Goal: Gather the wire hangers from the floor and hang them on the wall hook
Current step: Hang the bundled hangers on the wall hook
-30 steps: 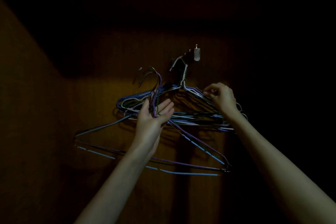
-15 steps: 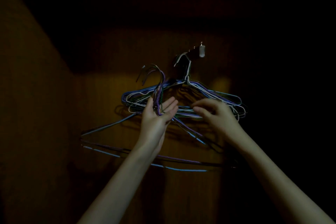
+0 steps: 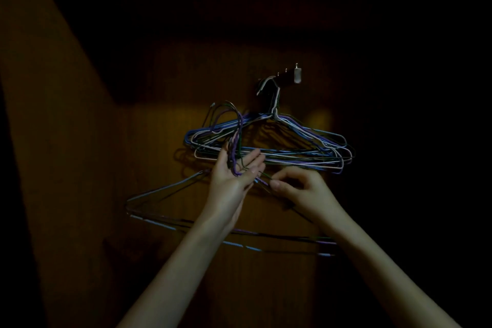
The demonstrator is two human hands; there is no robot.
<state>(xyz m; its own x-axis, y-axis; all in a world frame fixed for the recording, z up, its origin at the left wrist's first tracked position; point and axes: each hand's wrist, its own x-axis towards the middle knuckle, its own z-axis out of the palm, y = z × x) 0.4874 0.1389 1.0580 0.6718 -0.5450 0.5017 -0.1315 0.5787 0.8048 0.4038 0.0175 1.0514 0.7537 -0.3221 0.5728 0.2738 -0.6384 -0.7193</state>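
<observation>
Your left hand point(image 3: 234, 178) is up near the wall point(image 3: 159, 194) with its palm toward you and its fingers nearly straight. The twisted necks of a small bunch point(image 3: 170, 189) of hangers lie across that palm, so the bunch rests on the hand, and their curved tops point(image 3: 226, 112) poke up above your fingers. That keeps the tops free and ready to go over the hook point(image 3: 269, 85). Your right hand point(image 3: 300, 189) is just beside the left one, fingers curled, and it pinches a thin wire point(image 3: 263, 181) from the bunch, I think to pull one hanger apart from the others. The room is dark, so I cannot be sure which hanger that wire belongs to. A bigger pile point(image 3: 279, 146) of hangers already hangs from the hook, right behind your fingers and touching or almost touching the ones you hold. The wires could catch on each other there. The hook is above and to the right of your tops, with a bit of open wall between. The long bottom bars of your bunch hang low across your arms, with open room under them, so lifting up and right looks like the easy way.
</observation>
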